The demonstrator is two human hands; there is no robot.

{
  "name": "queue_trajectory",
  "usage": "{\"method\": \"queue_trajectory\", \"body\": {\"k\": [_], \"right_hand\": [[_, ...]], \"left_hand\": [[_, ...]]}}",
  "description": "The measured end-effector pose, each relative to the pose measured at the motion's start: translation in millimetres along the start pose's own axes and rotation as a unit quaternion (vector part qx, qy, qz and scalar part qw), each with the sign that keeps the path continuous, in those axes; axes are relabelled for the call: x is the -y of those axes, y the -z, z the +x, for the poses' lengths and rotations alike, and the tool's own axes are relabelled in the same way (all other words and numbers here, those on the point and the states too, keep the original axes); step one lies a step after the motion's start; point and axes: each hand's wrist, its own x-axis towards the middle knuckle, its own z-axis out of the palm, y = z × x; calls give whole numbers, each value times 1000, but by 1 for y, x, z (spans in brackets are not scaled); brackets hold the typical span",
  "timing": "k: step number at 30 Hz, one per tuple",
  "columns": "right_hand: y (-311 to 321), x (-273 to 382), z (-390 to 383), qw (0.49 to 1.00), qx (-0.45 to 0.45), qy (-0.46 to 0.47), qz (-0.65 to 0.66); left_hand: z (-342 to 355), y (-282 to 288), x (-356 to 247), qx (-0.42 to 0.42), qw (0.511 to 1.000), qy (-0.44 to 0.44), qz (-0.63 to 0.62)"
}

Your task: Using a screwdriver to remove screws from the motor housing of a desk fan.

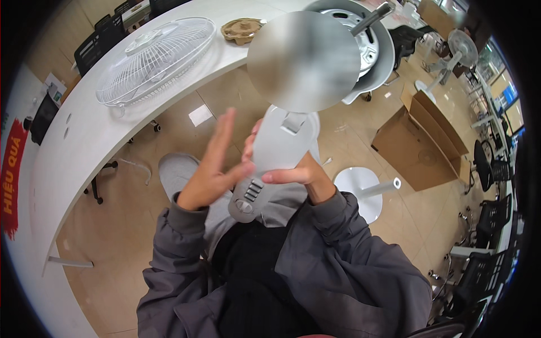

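Note:
A light grey fan control housing point(279, 147) with a row of buttons and a dial at its near end is tilted in front of my body. My right hand point(301, 176) is wrapped round its right side, thumb on top and fingertips showing past its left edge. Left of the housing, my left hand point(209, 172) is raised with its fingers stretched out, slightly blurred. Its thumb is close to the housing's left edge; I cannot tell whether they touch. A blurred round patch hides the area just beyond the housing's far end.
A white fan grille point(158, 53) and a moulded brown cardboard piece point(241, 31) lie on the curved white table point(79, 152). A white round base with a short tube point(346, 183) sits on the floor at right, near an open cardboard box point(417, 146). Office chairs point(490, 219) line the right.

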Motion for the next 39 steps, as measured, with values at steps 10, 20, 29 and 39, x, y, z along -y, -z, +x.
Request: {"method": "queue_trajectory", "body": {"k": [10,20,29,39], "right_hand": [[54,29,18,964,-180,-20,-195],[37,53,8,855,-171,-168,-459],[58,-17,9,973,131,-188,30],[50,-70,-12,813,265,-379,353]], "left_hand": [[123,-49,-27,-33,943,-57,-326],[128,-71,-25,-137,891,41,-431],[90,-16,48,123,822,6,-556],[17,-64,97,96,692,-97,-709]]}}
